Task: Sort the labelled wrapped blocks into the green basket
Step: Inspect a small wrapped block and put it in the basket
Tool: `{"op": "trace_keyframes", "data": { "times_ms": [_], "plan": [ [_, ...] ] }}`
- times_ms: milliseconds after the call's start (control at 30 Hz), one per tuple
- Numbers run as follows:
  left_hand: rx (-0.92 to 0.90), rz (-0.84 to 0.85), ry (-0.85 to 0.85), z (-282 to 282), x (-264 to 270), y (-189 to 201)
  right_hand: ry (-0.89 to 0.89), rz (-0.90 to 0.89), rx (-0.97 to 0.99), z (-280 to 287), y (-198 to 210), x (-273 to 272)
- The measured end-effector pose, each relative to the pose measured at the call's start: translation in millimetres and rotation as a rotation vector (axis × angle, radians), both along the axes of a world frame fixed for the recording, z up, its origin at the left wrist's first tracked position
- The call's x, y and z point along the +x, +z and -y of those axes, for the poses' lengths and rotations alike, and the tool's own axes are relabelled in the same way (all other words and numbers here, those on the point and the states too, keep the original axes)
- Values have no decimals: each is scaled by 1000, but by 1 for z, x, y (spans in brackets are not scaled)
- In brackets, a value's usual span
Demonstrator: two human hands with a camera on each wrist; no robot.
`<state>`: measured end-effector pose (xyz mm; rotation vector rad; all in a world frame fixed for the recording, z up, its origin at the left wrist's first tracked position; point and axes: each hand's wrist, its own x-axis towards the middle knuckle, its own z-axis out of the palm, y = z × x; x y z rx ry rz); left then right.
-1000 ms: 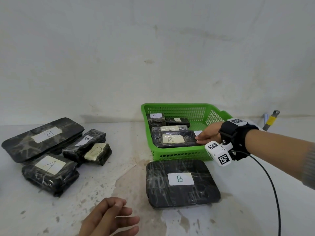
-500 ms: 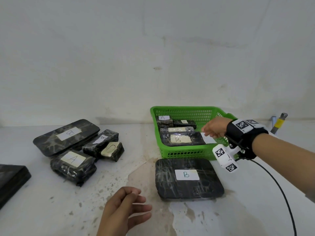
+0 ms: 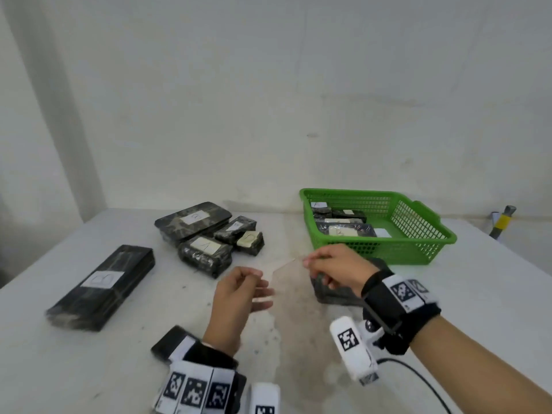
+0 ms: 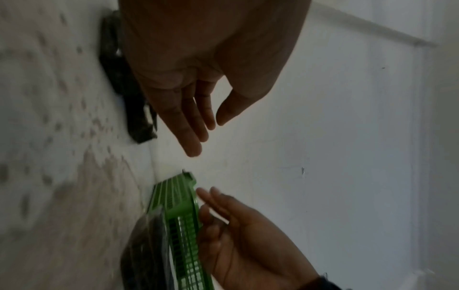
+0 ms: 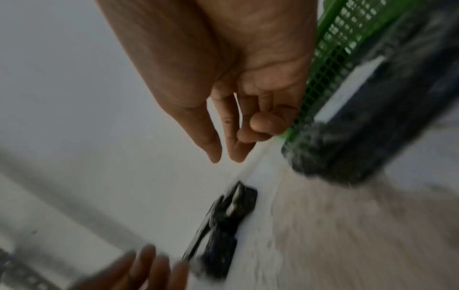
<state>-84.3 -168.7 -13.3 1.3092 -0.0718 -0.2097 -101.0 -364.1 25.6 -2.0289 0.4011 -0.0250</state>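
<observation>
The green basket [image 3: 424, 240] stands at the back right with several black wrapped blocks [image 3: 343, 230] inside. A big wrapped block [image 3: 331, 291] lies in front of it, mostly hidden under my right hand [image 3: 309, 264]. That hand hovers over the block with loosely curled fingers, and I see nothing in it. My left hand [image 3: 263, 283] floats just left of it, fingers straight and empty. The wrist views show both the left hand [image 4: 208, 135] and the right hand [image 5: 231, 155] holding nothing. More labelled blocks [image 3: 204, 252] are clustered at the middle left. A long B block [image 3: 101, 289] lies far left.
A white wall runs right behind the table. A yellow-banded tool [image 3: 501, 222] leans at the back right. A black cable [image 3: 418, 380] trails from my right wrist. The table's left edge falls away beyond the long block.
My right hand has pulled back out of the basket to above the big block in front. My left hand rose toward it. The view swung left, bringing the long B block into sight.
</observation>
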Motion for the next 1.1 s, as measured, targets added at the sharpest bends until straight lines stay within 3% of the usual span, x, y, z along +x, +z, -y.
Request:
{"op": "trace_keyframes", "data": {
  "times_ms": [167, 300, 400, 533, 667, 800, 1000, 1100],
  "plan": [
    [349, 192, 149, -71, 8, -1, 136, -134, 112, -69, -38, -24],
    [607, 125, 127, -121, 13, -9, 171, -150, 190, -110, -50, -39],
    [774, 34, -14, -141, 13, -13, 187, -174, 160, -128, -56, -45],
    [835, -78, -138, -151, 11, -21, 166, -174, 103, -142, -66, -50],
    [900, 9, -110, -153, 9, -31, 126, -155, 165, -143, -69, -52],
    [813, 10, -95, -157, 9, -33, 82, -122, 286, -139, -70, -53],
    [483, -64, -163, -148, 19, -28, -66, 138, 658, -120, -72, -33],
    [349, -83, -166, -134, 25, -29, -116, 182, 738, -115, -77, -19]
  ]
}}
